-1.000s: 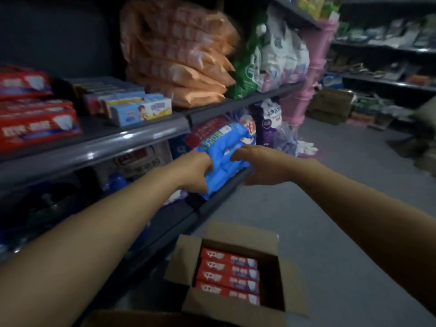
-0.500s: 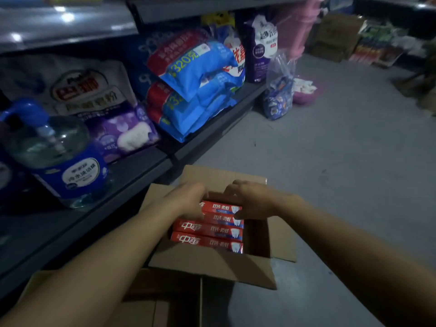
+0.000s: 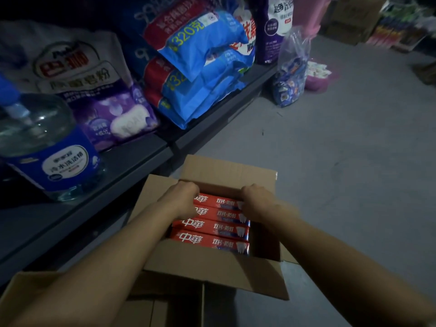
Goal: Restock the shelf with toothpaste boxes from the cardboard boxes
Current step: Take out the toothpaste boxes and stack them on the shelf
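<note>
Both hands (image 3: 181, 200) (image 3: 259, 200) now grip four toothpaste boxes (image 3: 212, 228).

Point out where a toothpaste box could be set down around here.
Bare shelf edge between the clear jug and the blue bags; grey floor right of the open carton. Crowded: shelf back, and carton interior, where both hands reach.
</note>
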`<state>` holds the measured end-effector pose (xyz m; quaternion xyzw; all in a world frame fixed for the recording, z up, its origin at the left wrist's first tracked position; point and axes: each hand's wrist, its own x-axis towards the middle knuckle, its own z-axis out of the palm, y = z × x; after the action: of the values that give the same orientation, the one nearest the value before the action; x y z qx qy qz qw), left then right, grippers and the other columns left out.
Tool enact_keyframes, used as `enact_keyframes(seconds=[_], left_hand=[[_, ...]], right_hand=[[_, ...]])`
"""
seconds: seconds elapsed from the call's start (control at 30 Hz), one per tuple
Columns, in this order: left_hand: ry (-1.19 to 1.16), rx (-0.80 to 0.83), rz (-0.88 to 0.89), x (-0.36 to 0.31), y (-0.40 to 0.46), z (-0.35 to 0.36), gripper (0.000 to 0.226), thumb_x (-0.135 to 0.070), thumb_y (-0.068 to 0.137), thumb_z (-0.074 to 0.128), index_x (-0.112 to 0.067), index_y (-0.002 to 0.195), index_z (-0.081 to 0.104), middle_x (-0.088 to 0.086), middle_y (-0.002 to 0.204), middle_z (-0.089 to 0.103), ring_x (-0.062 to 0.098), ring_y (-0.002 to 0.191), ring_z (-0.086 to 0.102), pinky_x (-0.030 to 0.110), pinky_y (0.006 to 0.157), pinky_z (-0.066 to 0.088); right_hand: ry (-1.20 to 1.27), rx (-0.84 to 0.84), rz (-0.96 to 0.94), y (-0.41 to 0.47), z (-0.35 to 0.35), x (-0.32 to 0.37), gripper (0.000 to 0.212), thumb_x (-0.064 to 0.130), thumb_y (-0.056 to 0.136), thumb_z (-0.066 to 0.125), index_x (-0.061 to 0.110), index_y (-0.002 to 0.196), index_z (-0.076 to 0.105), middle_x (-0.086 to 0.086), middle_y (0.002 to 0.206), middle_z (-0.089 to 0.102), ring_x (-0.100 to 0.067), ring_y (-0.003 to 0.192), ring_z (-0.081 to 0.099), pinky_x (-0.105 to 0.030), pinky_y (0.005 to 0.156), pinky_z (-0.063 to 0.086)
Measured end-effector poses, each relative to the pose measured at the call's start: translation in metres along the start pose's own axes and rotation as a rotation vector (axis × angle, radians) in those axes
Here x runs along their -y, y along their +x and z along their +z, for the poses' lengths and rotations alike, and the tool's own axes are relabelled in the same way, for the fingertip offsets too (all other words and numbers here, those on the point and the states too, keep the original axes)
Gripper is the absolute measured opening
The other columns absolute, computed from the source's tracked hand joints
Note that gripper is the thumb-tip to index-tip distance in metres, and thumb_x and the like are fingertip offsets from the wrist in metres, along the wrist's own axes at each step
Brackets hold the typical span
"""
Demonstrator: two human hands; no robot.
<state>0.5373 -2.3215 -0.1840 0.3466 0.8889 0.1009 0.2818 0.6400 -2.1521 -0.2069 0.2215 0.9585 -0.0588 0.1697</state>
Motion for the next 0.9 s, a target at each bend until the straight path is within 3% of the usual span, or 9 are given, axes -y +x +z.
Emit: enact_keyframes(seconds=[0.2, 0.47, 0.63, 0.77, 0.9], left_hand=[[-0.022, -0.001, -0.034, 0.011, 0.002, -0.001, 0.023, -0.014, 0.084, 0.067, -0.018, 0.106, 0.062, 0.001, 0.102, 0.066, 0.016, 0.092, 0.064, 0.036, 0.084, 0.056], [-0.025, -0.057, 0.002, 0.021, -0.011, -0.014, 0.017, -0.016, 0.084, 0.068, -0.019, 0.1, 0.064, -0.002, 0.097, 0.064, 0.013, 0.088, 0.062, 0.031, 0.08, 0.054], [-0.067, -0.081, 0.003, 0.02, -0.018, -0.018, 0.015, -0.016, 0.084, 0.07, -0.017, 0.098, 0.065, -0.002, 0.094, 0.066, 0.012, 0.086, 0.064, 0.032, 0.081, 0.055], [-0.057, -0.074, 0.02, 0.022, -0.017, -0.015, 0.014, -0.015, 0.084, 0.068, -0.019, 0.096, 0.064, -0.003, 0.091, 0.064, 0.009, 0.081, 0.062, 0.023, 0.067, 0.05], [-0.069, -0.061, 0.029, 0.022, -0.015, -0.013, 0.02, -0.018, 0.083, 0.069, -0.021, 0.101, 0.063, -0.004, 0.096, 0.065, 0.01, 0.085, 0.064, 0.031, 0.077, 0.057]], right_hand=[[0.049, -0.005, 0.06, 0.0, 0.004, 0.008, 0.031, 0.021, 0.092, 0.057, 0.009, 0.12, 0.052, -0.011, 0.118, 0.058, -0.027, 0.106, 0.059, -0.037, 0.086, 0.052], [0.445, 0.034, 0.215, -0.008, 0.018, 0.017, 0.048, 0.012, 0.09, 0.06, 0.005, 0.131, 0.035, -0.014, 0.126, 0.054, -0.029, 0.111, 0.059, -0.036, 0.086, 0.053], [0.6, -0.063, 0.277, -0.011, 0.02, 0.02, 0.032, 0.012, 0.091, 0.059, 0.007, 0.119, 0.045, -0.012, 0.116, 0.059, -0.025, 0.101, 0.063, -0.036, 0.081, 0.056], [0.644, -0.161, 0.297, -0.015, 0.023, 0.023, 0.029, 0.013, 0.089, 0.063, 0.008, 0.113, 0.047, -0.01, 0.112, 0.061, -0.025, 0.099, 0.063, -0.037, 0.079, 0.057], [0.558, -0.255, 0.256, -0.016, 0.022, 0.023, 0.025, 0.013, 0.087, 0.065, 0.01, 0.107, 0.05, -0.008, 0.11, 0.061, -0.023, 0.097, 0.062, -0.038, 0.079, 0.057]])
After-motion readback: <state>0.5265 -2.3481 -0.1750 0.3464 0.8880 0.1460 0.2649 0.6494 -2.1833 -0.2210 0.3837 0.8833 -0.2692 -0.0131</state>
